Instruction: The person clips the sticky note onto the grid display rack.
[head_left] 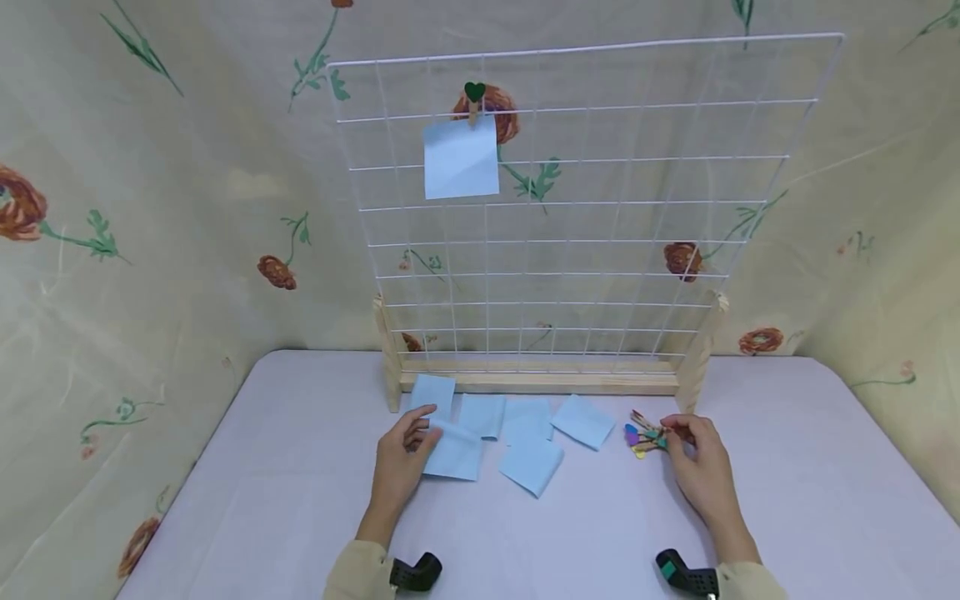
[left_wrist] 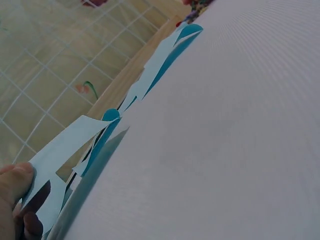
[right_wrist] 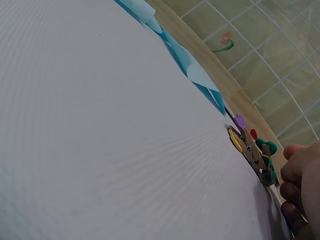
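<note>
My left hand pinches the edge of a light blue paper square between thumb and fingers. In the left wrist view the thumb lies on that sheet, which bends up from the table. My right hand has its fingertips at a small pile of wooden clothespins with purple, yellow, red and green decorations. A green heart clothespin stands up closest to the fingers in the right wrist view. I cannot tell whether the fingers grip it, since part of the pile is hidden behind them.
Several more blue paper squares lie between the hands. Behind them stands a white wire grid on a wooden base. One blue square hangs high on the grid from a green heart clothespin. Flowered cloth surrounds the white table.
</note>
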